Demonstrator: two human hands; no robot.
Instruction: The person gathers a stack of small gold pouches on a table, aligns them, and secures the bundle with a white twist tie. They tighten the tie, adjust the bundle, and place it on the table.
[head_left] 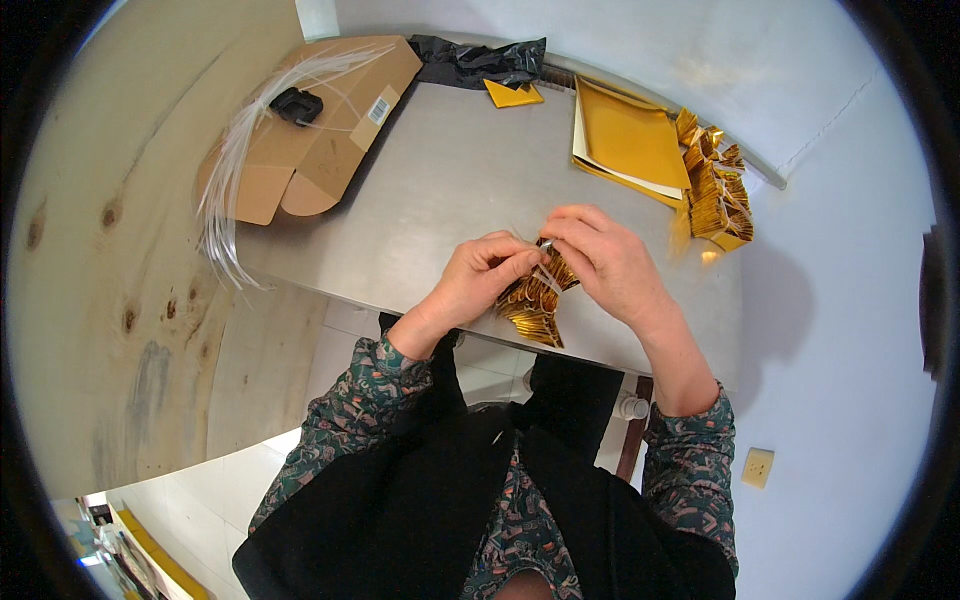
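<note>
A bundle of folded gold foil paper (533, 322) stands at the near edge of the grey table (410, 180), its many thin layers fanned out. Around its upper part runs a narrow whitish strip (547, 277). My left hand (478, 278) is closed at the bundle's left side, thumb and forefinger pinching the strip near its top. From the right, my right hand (605, 262) is closed too, its fingertips bent over the bundle's top beside the left ones. A small shiny bit shows between the fingertips. What exactly the right fingers grip is partly hidden.
On the left a cardboard box (330, 150) carries a bunch of long clear strips (228, 205) and a black object (296, 106). Behind lie a black plastic bag (480, 62) and a gold piece (513, 94). Gold sheets (635, 130) and folded gold bundles (720, 205) sit far right, by the wall.
</note>
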